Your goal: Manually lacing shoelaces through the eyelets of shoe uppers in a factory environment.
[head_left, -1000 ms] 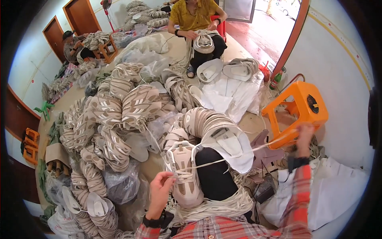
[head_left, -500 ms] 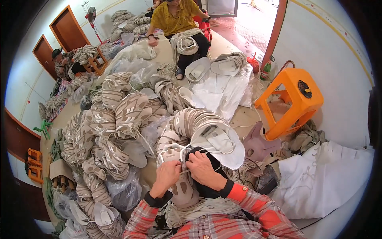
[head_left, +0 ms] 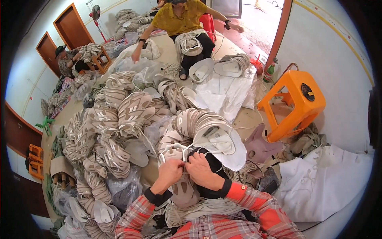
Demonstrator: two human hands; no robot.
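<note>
A beige-and-white shoe upper (head_left: pixel 185 192) lies over my lap, partly covered by my hands. My left hand (head_left: pixel 170 175) is closed in a pinch at its lacing area. Against it, my right hand (head_left: pixel 203 172) pinches too, with the fingertips of both hands almost touching. A white shoelace (head_left: pixel 186 149) loops up just beyond the fingers, and its ends run into the two pinches. Just past my hands, a curved stack of nested shoe uppers (head_left: pixel 195 120) leans toward me, its white lining facing out. A bundle of loose pale laces (head_left: pixel 199 209) rests against my waist.
Heaped shoe uppers (head_left: pixel 104 115) and clear plastic bags (head_left: pixel 124 190) cover the floor to my left. To the right stand an orange stool (head_left: pixel 299 93) and a white sack (head_left: pixel 324 179). Ahead sits a co-worker in a yellow shirt (head_left: pixel 181 18); another person (head_left: pixel 65 61) works far left.
My hands stay at the lacing area, fingertips now closer together. The co-worker ahead has spread both arms wide, one hand lowered to the plastic. The whole view has shifted slightly.
</note>
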